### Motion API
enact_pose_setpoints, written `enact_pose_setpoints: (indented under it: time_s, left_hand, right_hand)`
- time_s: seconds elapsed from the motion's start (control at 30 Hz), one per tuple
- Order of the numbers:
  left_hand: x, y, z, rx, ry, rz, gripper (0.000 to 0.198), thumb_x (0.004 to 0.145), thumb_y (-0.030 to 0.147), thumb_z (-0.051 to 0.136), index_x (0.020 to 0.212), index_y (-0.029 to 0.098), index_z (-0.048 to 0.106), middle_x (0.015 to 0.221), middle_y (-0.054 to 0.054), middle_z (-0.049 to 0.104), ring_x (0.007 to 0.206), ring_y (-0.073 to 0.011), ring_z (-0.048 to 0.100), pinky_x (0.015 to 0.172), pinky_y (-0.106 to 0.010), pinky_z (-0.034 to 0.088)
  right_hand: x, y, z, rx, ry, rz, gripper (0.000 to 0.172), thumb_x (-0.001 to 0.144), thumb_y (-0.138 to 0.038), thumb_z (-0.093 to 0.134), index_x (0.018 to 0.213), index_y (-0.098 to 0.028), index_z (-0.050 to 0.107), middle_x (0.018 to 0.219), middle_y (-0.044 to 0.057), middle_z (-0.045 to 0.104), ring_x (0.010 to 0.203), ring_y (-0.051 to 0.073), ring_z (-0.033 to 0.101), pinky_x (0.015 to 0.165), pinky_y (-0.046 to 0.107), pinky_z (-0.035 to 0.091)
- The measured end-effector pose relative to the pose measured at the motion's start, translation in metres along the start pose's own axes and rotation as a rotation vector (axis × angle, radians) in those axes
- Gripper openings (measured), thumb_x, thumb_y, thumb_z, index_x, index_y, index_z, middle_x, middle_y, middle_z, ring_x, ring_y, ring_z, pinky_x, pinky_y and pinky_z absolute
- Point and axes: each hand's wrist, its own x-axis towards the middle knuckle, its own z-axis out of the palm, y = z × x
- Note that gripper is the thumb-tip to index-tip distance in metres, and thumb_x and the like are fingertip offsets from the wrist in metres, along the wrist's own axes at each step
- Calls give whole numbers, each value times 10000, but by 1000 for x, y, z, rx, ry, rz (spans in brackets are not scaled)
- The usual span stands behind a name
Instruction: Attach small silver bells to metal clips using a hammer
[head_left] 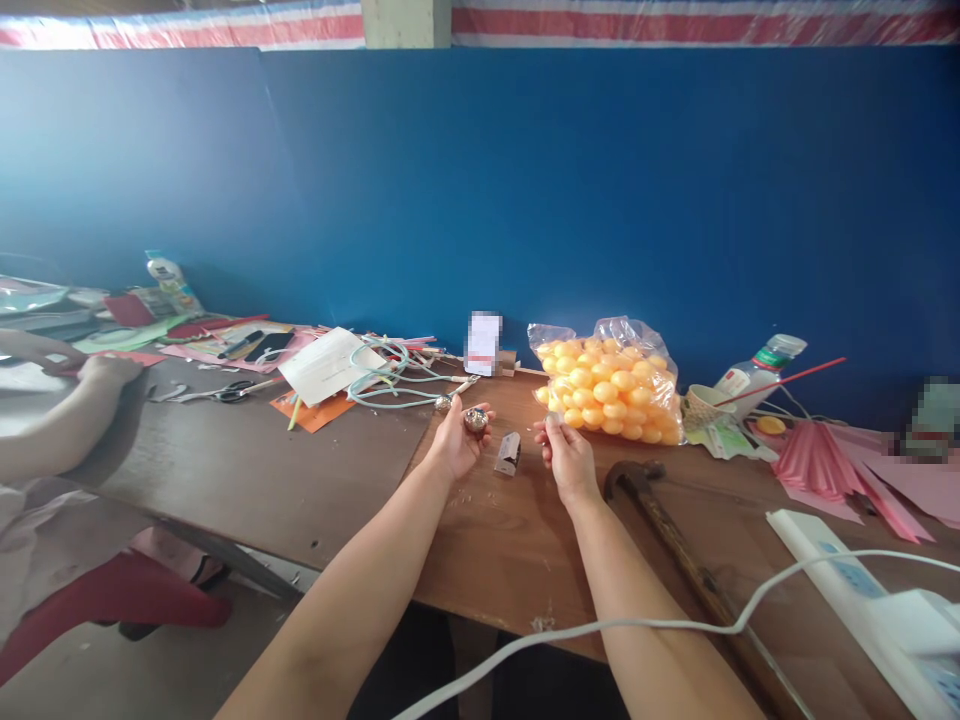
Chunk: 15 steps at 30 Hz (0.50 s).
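A shiny metallic ball (475, 420) rests in my left hand (459, 440), whose fingers curl round it. Another small metallic ball (443, 404) shows just beyond the thumb side of that hand. My right hand (566, 455) is closed in a pinch, and what it holds is too small to make out. Between the hands a small grey box (508, 453) lies on the brown table (502, 540). Behind my right hand stands a clear plastic bag of orange balls (611, 385).
A hammer (675, 535) lies right of my right forearm. A white cable (540, 640) crosses in front, near a power strip (840, 580). Blue cord (397, 390), scissors (236, 391), papers and a phone (484, 343) lie behind. Another person's arm (67, 420) rests at the left.
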Motion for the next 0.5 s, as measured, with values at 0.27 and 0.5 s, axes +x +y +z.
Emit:
enact_pose_setpoints:
  time_s: [0.27, 0.5]
  left_hand:
    - [1, -4, 0, 61, 16, 14, 266, 888, 343, 526, 1000, 107, 580, 853, -83, 646, 567, -90, 566, 499, -195, 459]
    - [3, -8, -2, 90, -21, 67, 144, 879, 216, 551, 927, 86, 589, 842, -85, 636, 565, -70, 556, 494, -177, 456]
  right_hand:
    - [2, 3, -1, -41, 0, -21, 489, 710, -633, 611, 807, -160, 687, 644, 15, 611, 443, 74, 439, 370, 201, 319]
    - [2, 4, -1, -38, -27, 2, 475, 721, -618, 615, 818, -157, 682, 664, 16, 604, 459, 74, 432, 377, 192, 315]
